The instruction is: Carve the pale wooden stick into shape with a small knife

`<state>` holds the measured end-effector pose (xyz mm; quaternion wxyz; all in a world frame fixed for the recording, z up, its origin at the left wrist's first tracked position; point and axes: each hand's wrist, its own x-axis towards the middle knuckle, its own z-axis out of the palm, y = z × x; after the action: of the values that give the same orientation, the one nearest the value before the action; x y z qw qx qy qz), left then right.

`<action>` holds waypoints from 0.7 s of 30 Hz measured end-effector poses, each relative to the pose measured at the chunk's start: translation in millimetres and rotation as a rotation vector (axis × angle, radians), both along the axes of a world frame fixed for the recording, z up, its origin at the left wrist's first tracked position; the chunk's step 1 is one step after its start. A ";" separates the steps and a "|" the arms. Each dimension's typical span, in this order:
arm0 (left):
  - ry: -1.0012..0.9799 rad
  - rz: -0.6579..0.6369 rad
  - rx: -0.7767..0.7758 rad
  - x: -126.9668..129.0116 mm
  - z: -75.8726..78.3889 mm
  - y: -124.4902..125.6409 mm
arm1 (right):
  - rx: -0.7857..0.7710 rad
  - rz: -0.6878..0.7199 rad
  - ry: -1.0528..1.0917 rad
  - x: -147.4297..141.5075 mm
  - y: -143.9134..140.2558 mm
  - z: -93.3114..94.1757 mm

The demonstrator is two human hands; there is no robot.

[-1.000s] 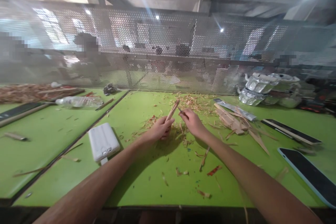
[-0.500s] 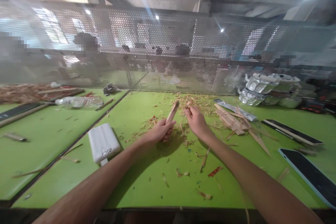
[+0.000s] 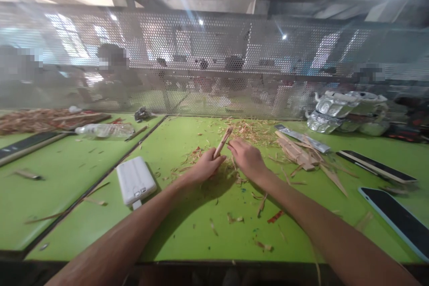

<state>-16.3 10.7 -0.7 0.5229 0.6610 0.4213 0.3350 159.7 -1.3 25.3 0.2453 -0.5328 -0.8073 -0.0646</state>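
My left hand [image 3: 206, 164] is wrapped round the lower part of a wooden stick [image 3: 222, 142], which tilts up and to the right with its dark-tinged tip free. Close to the stick's right side is my right hand [image 3: 247, 156], fingers curled together. Whatever they pinch, if anything, is hidden, and I cannot tell whether they touch the wood. Curly wood shavings [image 3: 256, 130] lie behind both hands, with more scattered beneath them on the green table [image 3: 187, 232].
A white power bank [image 3: 136, 180] lies left of my forearm. On the right are wood pieces [image 3: 298, 151], a metal ruler-like strip [image 3: 303, 137], a phone [image 3: 395, 219] and foil-like silvery packages [image 3: 335, 111]. A plastic bottle [image 3: 105, 130] lies far left. A perforated screen [image 3: 208, 85] stands behind; people sit beyond it.
My right hand has moved left, closer to the wooden stick, and turned more palm-down. My left hand keeps its hold on the stick. The view has shifted slightly.
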 end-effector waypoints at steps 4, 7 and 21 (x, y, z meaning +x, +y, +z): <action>0.005 0.059 0.010 2.7 0.6 -0.2 | 0.073 0.002 -0.097 -4.3 -1.6 0.3; 0.125 0.162 0.072 3.4 3.9 0.3 | 0.088 -0.024 -0.126 -2.7 0.2 -1.2; 0.307 0.222 0.208 5.3 2.0 3.1 | 0.061 -0.057 -0.086 20.6 20.6 -9.6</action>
<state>-11.0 13.8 1.4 0.3415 0.7042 0.5293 0.3276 180.3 19.3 15.7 0.2248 -0.5445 -0.7993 -0.1191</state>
